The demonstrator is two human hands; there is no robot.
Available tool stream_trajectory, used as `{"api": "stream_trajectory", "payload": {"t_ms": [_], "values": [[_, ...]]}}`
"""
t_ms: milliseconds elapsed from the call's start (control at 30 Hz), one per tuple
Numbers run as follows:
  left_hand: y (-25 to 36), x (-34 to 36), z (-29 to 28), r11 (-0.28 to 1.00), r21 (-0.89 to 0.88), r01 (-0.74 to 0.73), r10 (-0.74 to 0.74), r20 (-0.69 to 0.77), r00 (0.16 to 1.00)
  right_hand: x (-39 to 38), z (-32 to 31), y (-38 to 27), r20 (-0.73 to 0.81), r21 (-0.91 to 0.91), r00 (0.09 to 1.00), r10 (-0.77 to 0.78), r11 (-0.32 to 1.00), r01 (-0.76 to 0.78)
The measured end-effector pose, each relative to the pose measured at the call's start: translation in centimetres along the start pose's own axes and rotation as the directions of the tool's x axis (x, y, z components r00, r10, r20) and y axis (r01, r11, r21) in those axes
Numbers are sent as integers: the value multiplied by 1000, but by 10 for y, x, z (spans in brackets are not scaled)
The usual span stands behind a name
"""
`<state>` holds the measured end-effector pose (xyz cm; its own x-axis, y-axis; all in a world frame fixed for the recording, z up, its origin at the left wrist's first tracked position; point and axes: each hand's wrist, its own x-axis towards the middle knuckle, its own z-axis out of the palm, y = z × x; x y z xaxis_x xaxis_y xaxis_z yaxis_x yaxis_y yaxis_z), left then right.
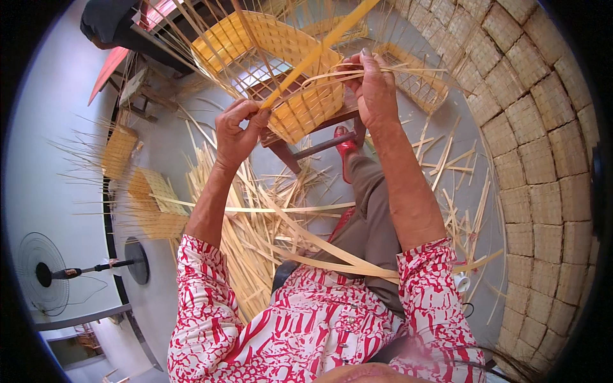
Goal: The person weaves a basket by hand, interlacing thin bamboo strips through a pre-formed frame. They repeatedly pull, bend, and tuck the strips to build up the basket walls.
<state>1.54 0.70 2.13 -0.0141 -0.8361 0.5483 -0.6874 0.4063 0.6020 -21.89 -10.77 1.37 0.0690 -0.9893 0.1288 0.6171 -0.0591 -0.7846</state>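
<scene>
A part-woven yellow bamboo basket (pixel 300 115) with long upright stakes rests on a low wooden stool (pixel 281 152) in front of me. My left hand (pixel 241 131) is at its near left edge, thumb and fingers pinched on the end of a wide yellow bamboo strip (pixel 325 46). This strip slants up and right across the basket. Over the basket's right corner, my right hand (pixel 373 86) is closed on a few thin bamboo strips (pixel 415 69), whose ends stick out on both sides of the fingers. The fingertips partly cover where the thin strips meet the basket.
Stacked woven panels or boxes (pixel 536 127) line the right side. Loose bamboo strips (pixel 239 255) heap by my left leg, some across my lap. More part-woven baskets (pixel 119 152) and a standing fan (pixel 46 273) are at left. Another person (pixel 108 22) bends at upper left.
</scene>
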Motion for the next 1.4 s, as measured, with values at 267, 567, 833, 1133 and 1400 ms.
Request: {"api": "stream_trajectory", "payload": {"t_ms": [267, 567, 833, 1133, 1400], "values": [[-12, 13, -23, 989, -55, 137, -113, 316, 942, -15, 0, -14, 322, -327, 925, -200, 894, 307], [-20, 27, -67, 931, -73, 358, -259, 560, 787, -8, -25, -3, 185, -380, 975, 120, 924, -42], [-34, 17, -82, 931, -39, 363, -268, 599, 754, -8, -22, 39, 232, -102, 967, 106, 991, -85], [-56, -17, -75, 980, 163, 119, -138, 111, 984, -22, -35, 51, 179, 35, 945, 274, 958, -284], [-45, -44, 17, 817, -535, 214, -503, -481, 719, -29, -15, 46, 211, -19, 936, 282, 958, -285]]}}
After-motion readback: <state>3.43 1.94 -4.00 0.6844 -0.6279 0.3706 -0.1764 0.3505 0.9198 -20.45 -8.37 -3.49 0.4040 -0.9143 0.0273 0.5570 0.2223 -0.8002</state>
